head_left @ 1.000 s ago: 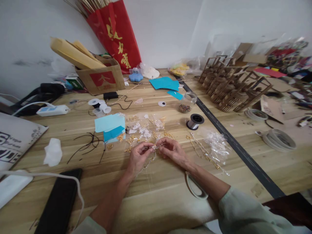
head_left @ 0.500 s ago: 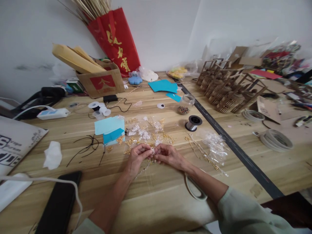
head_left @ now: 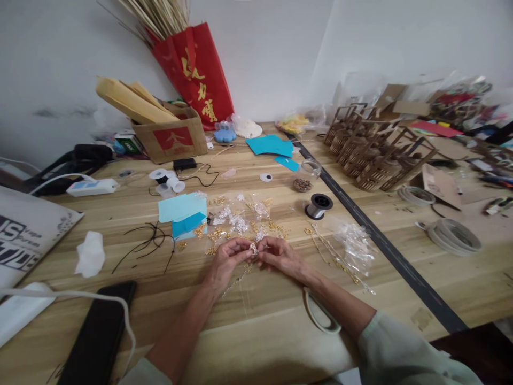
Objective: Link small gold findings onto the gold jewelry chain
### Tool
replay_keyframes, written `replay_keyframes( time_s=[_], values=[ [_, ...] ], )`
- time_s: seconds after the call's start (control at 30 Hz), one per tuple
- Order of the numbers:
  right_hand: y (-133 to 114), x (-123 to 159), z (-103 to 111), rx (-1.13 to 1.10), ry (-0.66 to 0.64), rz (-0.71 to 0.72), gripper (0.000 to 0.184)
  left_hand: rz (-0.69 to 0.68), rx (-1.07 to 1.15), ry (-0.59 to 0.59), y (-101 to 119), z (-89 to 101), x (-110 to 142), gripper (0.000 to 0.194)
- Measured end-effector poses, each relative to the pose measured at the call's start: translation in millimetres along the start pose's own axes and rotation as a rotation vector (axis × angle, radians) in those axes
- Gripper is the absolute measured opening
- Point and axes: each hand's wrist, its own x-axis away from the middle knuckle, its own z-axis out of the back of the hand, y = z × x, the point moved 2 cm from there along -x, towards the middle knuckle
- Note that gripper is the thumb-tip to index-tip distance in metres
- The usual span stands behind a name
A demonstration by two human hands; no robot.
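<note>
My left hand (head_left: 229,260) and my right hand (head_left: 280,258) meet low over the wooden table, fingertips pinched close together. Between them sits a small silvery beaded piece (head_left: 253,249), gripped from both sides; its exact kind is too small to make out. A thin silvery chain (head_left: 236,282) trails beneath my hands toward the lower left. Just beyond the fingers lie clear packets of silver beads (head_left: 239,223) and scattered gold beads (head_left: 216,233). Right of my right hand rest gold and silver chains (head_left: 339,262) beside crumpled clear bags (head_left: 352,240).
A spool of wire (head_left: 318,206) and a glass jar (head_left: 308,175) stand behind my right hand. Blue paper sheets (head_left: 182,207) and black cords (head_left: 146,246) lie left. A phone (head_left: 98,331) rests front left; a dark strip (head_left: 380,246) crosses the table at right.
The view has shifted slightly, so the table things appear a little lower and further right. Both hands keep their pinch, and the silvery piece shows a little more between the fingertips.
</note>
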Motion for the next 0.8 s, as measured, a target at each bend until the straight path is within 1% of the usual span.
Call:
replay_keyframes(
  time_s=[0.13, 0.33, 0.57, 0.8],
  values=[
    [-3.0, 0.4, -0.1, -0.003, -0.013, 0.001, 0.037, 0.001, 0.010, -0.018, -0.5, -0.3, -0.2, 0.021],
    [-4.5, 1.5, 0.6, 0.007, 0.031, 0.017, 0.036, 0.009, 0.078, 0.000, 3.3, -2.0, 0.6, 0.024],
    [-5.1, 1.7, 2.6, 0.001, 0.096, 0.030, 0.035, 0.053, 0.217, -0.041, 6.4, -2.3, 1.4, 0.026],
    [-2.3, -1.8, 6.3, -0.105, 0.120, 0.028, 0.035, 0.095, 0.233, -0.070, 6.6, -0.9, 1.4, 0.025]
  ],
)
